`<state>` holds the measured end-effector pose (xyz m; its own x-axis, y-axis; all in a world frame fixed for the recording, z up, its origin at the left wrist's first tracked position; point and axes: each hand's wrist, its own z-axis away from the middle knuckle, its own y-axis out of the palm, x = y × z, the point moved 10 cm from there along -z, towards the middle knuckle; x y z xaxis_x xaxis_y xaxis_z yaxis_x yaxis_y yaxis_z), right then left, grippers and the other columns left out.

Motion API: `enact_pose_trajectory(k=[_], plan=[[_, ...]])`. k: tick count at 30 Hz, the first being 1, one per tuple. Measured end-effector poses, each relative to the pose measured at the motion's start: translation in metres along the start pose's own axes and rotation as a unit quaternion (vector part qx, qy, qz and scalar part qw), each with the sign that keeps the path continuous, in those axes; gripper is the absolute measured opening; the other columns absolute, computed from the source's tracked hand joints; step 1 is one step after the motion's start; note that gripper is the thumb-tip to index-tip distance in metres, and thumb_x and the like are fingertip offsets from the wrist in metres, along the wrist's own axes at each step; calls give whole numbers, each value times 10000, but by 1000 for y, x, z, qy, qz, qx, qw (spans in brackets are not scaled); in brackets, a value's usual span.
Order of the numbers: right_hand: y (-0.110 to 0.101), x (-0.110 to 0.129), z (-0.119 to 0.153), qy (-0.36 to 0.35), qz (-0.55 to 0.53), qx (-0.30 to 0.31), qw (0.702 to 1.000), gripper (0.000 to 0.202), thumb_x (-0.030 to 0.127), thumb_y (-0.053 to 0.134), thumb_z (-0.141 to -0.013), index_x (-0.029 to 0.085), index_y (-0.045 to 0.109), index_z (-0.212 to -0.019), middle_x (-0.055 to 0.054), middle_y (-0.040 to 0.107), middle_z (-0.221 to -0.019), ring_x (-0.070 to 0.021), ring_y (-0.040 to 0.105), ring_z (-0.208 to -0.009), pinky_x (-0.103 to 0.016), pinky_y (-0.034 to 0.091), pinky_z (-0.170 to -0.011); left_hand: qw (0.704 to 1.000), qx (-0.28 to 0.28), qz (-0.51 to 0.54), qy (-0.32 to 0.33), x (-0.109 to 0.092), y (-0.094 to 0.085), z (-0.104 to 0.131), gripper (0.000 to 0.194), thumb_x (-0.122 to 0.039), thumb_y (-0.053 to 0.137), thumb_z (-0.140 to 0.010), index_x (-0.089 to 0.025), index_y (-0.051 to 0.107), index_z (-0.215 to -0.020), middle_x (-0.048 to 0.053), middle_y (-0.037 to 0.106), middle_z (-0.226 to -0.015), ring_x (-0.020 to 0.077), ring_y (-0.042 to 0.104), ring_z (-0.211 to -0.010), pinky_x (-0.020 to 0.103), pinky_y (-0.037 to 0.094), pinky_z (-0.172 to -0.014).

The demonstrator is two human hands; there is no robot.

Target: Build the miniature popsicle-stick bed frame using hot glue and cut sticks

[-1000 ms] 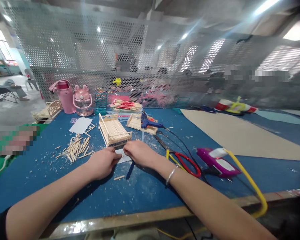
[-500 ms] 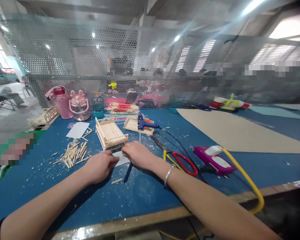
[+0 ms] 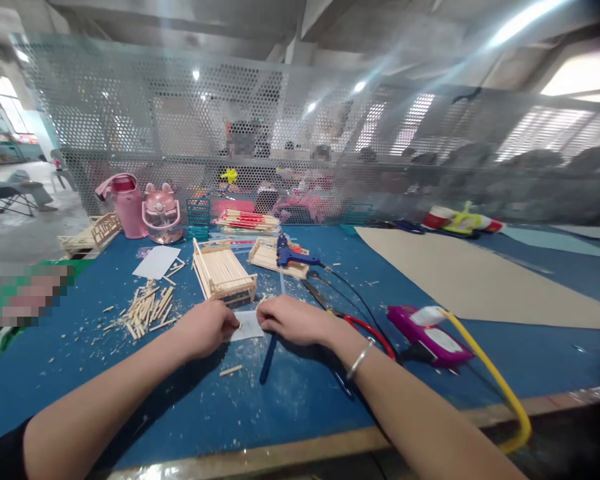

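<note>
My left hand (image 3: 211,328) is closed in a pinch at the left side of a small white card (image 3: 249,326); a short pale wooden stick piece (image 3: 239,326) shows at its fingertips. Across the card, my right hand (image 3: 291,321) is closed with its fingertips by the card's right edge; what they grip is hidden. A dark blue handle (image 3: 268,360) sticks out below this hand. Another short stick (image 3: 231,370) lies nearer me. Just behind my hands stands a small bed-like frame of wooden sticks (image 3: 225,272).
A pile of short sticks (image 3: 150,308) lies at left. A blue glue gun (image 3: 296,255) rests on a second stick frame (image 3: 260,252). Red-handled scissors (image 3: 370,331) and a purple power strip (image 3: 430,337) are at right. Pink bottles (image 3: 129,208) stand at the back.
My right hand has moved a little right, away from my left hand, and more of the card shows. The blue handle has shifted right too. The view has tilted slightly upward.
</note>
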<state>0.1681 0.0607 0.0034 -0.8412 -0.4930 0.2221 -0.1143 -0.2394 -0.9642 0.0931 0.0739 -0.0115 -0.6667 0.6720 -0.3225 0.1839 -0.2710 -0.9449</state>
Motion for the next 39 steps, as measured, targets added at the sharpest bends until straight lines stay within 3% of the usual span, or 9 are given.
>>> enact_pose_trajectory(k=[3,7,11,15,23,39], plan=[[-1,-11,6,20,-58,28,998,114,112,504,-781,146,604,-739,13,563,-641,-92,440,-580,-199,293,-550,999,-38,24,11,-1,-1,5,291,-167,456,-827,-229,710,-953,57,659,-879,185,607,-814,253,414,-705],[-10,-6,4,5,-108,-35,993,119,132,493,-809,143,607,-778,5,592,-695,-97,476,-628,-198,328,-595,998,-33,28,40,-10,3,10,299,-182,433,-855,-243,695,-987,47,631,-882,189,603,-832,262,418,-720],[-1,8,-7,-17,-41,-60,997,125,131,505,-819,137,624,-781,-35,629,-756,-124,514,-703,-219,338,-646,999,-34,-17,35,-14,4,11,324,-185,378,-865,-253,637,-1048,50,595,-868,202,602,-801,277,416,-671],[3,8,-11,1,18,-85,996,150,135,481,-852,128,628,-822,-71,642,-805,-143,537,-751,-235,339,-671,998,-12,-47,40,-14,9,8,345,-188,360,-859,-257,620,-1074,61,581,-850,212,599,-788,284,409,-654],[5,6,-17,-30,47,-73,996,153,155,466,-866,128,614,-838,-77,635,-828,-148,536,-761,-240,354,-675,997,8,-41,62,-15,11,4,353,-253,347,-880,-240,637,-1080,80,596,-854,230,599,-787,306,411,-657],[5,3,-17,-26,68,-62,995,143,142,500,-843,132,634,-796,-68,647,-816,-140,542,-750,-234,340,-655,998,8,-43,53,-13,10,5,359,-283,335,-897,-244,634,-1092,84,600,-877,222,603,-793,297,418,-668]])
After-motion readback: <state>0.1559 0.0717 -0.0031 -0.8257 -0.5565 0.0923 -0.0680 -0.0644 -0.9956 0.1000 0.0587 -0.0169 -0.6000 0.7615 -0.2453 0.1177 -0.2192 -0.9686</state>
